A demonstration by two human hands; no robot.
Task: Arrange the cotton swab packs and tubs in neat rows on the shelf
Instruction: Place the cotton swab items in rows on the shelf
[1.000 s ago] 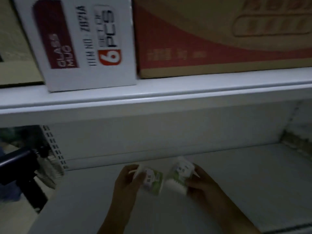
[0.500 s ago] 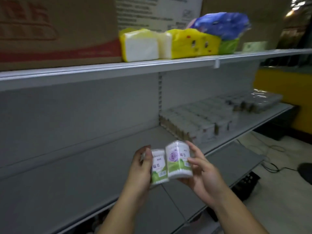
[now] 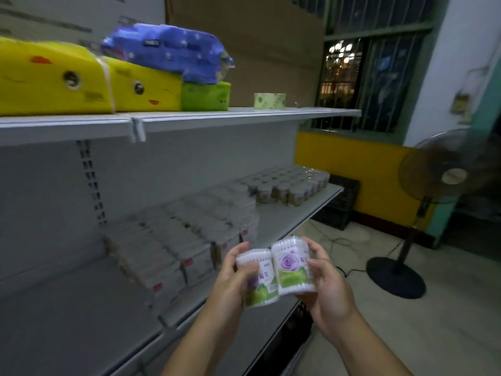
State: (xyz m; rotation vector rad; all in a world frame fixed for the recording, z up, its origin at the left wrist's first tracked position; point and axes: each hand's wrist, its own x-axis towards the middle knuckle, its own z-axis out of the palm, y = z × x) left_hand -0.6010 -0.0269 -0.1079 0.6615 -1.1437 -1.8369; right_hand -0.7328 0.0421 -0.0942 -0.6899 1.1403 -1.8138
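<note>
A grey metal shelf [image 3: 67, 321] runs from 7 o'clock toward 2 o'clock, in a dim room with a pale tiled floor [image 3: 406, 335], a yellow lower wall [image 3: 352, 164] and a barred window [image 3: 366, 77] at 1 o'clock. A standing fan [image 3: 444, 172] stands at 3 o'clock, and a dark cable [image 3: 339, 242] lies on the floor beside its base.

Both grips are closed round cotton swab tubs held in the air over the shelf's front edge, at about 5 o'clock in the view. The left hand [image 3: 230, 280] wraps the left tub [image 3: 260, 280], and the right hand [image 3: 328, 289] curls its fingers round the right tub [image 3: 292, 267]. The two tubs touch side by side.

Each label shows a purple rose above a green band. It also has dark characters too blurred to read, and the left tub has a barcode. On the shelf at 10 o'clock from the hands lie flat swab packs [image 3: 176, 240] in stacked rows with small red tags on their ends. Further tubs [image 3: 292, 185] stand in rows at the shelf's far end, at 1 o'clock.

The upper shelf [image 3: 244, 118] carries yellow tissue packs [image 3: 48, 80] with cartoon faces, a blue pack [image 3: 168, 50], a green pack [image 3: 206, 96] and a tape roll [image 3: 269, 100].

Bare shelf spreads to 8 o'clock of the hands. Another bare strip lies along the front edge between the flat packs and the far tubs.
</note>
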